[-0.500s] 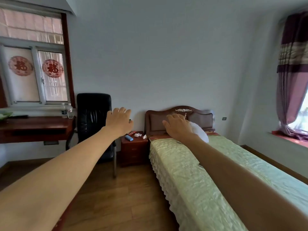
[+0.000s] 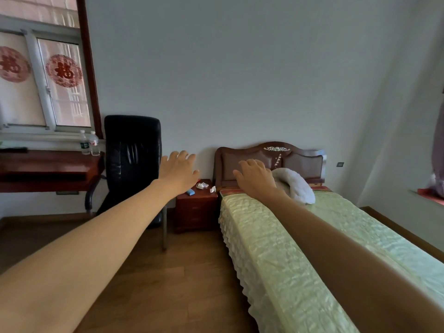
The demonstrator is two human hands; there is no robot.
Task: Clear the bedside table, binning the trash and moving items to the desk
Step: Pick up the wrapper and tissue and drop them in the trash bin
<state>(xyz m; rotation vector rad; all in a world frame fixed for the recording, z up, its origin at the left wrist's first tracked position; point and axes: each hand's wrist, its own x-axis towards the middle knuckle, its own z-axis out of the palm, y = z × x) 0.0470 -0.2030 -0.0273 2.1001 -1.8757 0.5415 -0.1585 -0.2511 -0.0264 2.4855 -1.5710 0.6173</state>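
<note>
A dark red bedside table (image 2: 195,212) stands against the far wall between the chair and the bed. On its top lie a small blue object (image 2: 190,192), a crumpled white wrapper (image 2: 202,186) and a small white scrap (image 2: 212,189). Both my arms are stretched out ahead, far short of the table. My left hand (image 2: 179,170) is open with fingers spread and covers the table's left rear corner in the picture. My right hand (image 2: 255,177) is open too, in front of the headboard. A red wooden desk (image 2: 48,168) stands at the left under the window.
A black leather chair (image 2: 132,164) stands between desk and bedside table. Two water bottles (image 2: 89,143) stand on the desk's right end. A bed with a green cover (image 2: 300,248) and a white pillow (image 2: 296,185) fills the right. Wooden floor lies ahead.
The view has shifted slightly; both hands stay raised and open, with the left hand a little lower against the bedside table.
</note>
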